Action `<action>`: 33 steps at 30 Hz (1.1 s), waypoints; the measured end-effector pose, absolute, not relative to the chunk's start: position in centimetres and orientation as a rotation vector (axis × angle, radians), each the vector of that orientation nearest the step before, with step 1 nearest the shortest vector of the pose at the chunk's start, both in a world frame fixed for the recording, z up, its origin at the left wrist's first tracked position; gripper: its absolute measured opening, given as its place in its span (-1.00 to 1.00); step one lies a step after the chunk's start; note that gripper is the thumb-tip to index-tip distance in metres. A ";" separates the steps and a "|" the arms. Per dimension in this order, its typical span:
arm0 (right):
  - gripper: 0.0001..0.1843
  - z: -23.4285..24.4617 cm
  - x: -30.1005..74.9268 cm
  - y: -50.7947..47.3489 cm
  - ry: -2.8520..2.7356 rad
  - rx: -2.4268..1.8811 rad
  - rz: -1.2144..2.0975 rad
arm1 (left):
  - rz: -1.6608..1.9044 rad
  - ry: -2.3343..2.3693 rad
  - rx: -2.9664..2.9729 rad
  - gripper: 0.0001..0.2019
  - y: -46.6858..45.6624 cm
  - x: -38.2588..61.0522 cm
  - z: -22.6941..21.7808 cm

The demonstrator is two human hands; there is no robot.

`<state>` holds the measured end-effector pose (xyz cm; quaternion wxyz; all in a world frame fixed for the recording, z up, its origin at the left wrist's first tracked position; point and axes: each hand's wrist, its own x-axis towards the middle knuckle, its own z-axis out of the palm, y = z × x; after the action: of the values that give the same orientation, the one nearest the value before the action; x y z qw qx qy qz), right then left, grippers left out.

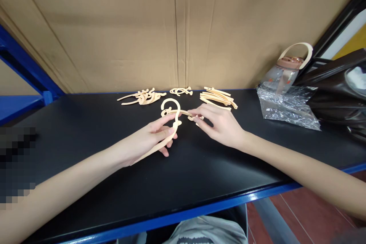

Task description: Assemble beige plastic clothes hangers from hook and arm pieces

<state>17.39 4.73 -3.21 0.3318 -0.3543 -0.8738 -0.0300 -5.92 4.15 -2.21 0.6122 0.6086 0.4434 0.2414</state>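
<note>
My left hand [161,133] is closed around a cream plastic hanger hook [177,107] with a long arm attached, which slants back under the wrist. The hook curls upward above the fingers. Just beyond it, a slim, curved cream hanger piece [183,112] runs across towards my right hand [219,122]. The thumb and fingertips of that hand pinch its right end, close above the black tabletop [183,183]. Part of the piece is hidden behind the hook and the left fingers.
Along the back lie a tangled pile of cream hanger parts [147,97], several small hooks [180,90] and a stack of hanger arms [217,97]. At the right stand a bottle [286,70], crinkled clear plastic [288,106] and a dark bag [328,95]. Cardboard [143,26] walls the back.
</note>
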 end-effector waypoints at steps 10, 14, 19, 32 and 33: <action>-0.77 -2.1 18.5 5.6 -2.221 -1.255 -0.152 | 0.554 1.014 1.264 -0.50 4.6 -5.8 -1.9; -0.76 -2.2 18.6 5.9 -2.309 -1.325 -0.106 | 0.507 0.941 1.276 -0.64 4.9 -6.1 -1.8; -0.72 -3.0 18.5 6.1 -2.472 -1.206 -0.020 | 0.460 0.889 1.331 -0.73 5.1 -6.4 -2.0; -0.57 -3.8 18.7 6.8 -2.502 -1.181 0.186 | 0.414 0.872 1.386 -0.71 5.4 -6.5 -2.2; -0.59 -3.8 18.7 6.8 -2.481 -1.189 0.181 | 0.416 0.872 1.385 -0.70 5.4 -6.5 -2.2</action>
<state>18.68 6.85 -3.84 0.1910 -0.4232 -0.8833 0.0645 -6.52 5.36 -2.25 0.6642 0.6130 0.3862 0.1841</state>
